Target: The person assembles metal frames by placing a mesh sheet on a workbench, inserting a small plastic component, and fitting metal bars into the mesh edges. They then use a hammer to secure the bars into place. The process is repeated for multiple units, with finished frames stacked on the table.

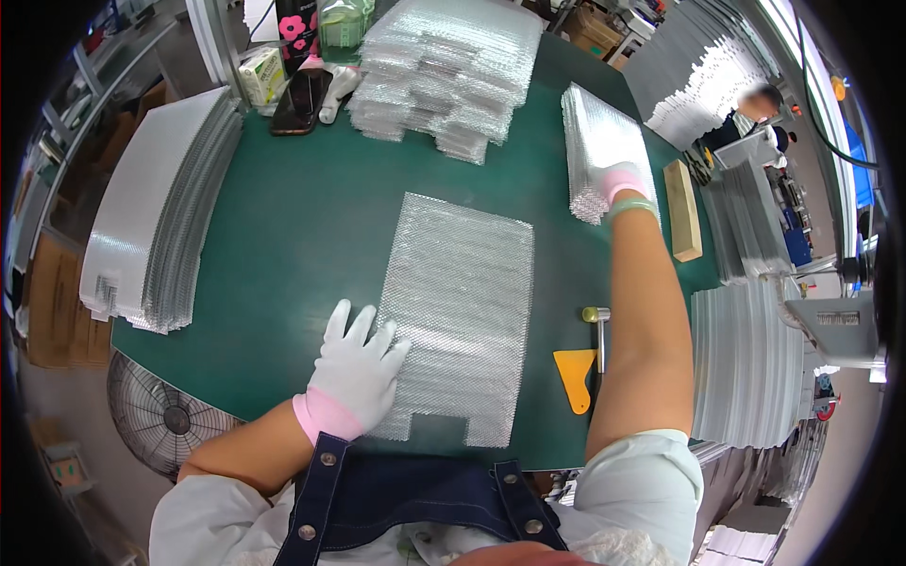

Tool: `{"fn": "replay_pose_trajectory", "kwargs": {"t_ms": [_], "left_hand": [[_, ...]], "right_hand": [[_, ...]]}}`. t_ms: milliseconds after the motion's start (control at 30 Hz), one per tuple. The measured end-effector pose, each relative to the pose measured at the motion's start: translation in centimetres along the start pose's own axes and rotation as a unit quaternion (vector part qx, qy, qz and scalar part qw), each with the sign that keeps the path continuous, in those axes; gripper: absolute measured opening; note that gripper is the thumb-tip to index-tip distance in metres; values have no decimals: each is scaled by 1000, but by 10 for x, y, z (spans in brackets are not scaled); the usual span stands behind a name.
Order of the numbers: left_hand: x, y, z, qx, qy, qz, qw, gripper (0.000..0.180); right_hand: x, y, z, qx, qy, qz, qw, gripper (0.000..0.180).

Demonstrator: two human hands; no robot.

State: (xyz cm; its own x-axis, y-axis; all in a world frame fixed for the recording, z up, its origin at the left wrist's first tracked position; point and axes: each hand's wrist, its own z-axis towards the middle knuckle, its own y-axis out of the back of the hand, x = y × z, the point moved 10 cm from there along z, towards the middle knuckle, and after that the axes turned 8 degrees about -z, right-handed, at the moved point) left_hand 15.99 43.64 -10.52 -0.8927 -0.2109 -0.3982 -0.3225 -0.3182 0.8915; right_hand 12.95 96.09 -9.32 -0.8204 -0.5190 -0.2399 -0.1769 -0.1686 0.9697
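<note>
A silvery sheet with a fine honeycomb-like mesh (462, 311) lies flat in front of me, a rectangular notch cut into its near edge. My left hand (357, 363), in a white glove with a pink cuff, rests on its left edge with the fingers spread. Farther off to the right, my right hand (620, 179) reaches onto a stack of similar silvery sheets (599, 127). Its white glove blends into the bright stack, so I cannot make out the fingers. A green bangle (634, 205) circles the right wrist.
The green table (293, 236) also bears a large silvery sheet pile (444, 66), a left stack (156, 208), a phone (300, 101), a wooden block (683, 210), a yellow scraper (574, 377) and a small hammer-like tool (601, 325). A fan (170, 415) stands lower left; a person (750, 113) is at far right.
</note>
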Motion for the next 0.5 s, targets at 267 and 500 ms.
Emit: {"fn": "replay_pose_trajectory", "kwargs": {"t_ms": [267, 500], "left_hand": [[0, 1, -3, -2, 13, 4, 1000, 44], [0, 2, 0, 3, 14, -3, 1000, 45]], "right_hand": [[-9, 100, -68, -103, -111, 61, 987, 74], [-67, 68, -29, -34, -85, 147, 985, 65]]}}
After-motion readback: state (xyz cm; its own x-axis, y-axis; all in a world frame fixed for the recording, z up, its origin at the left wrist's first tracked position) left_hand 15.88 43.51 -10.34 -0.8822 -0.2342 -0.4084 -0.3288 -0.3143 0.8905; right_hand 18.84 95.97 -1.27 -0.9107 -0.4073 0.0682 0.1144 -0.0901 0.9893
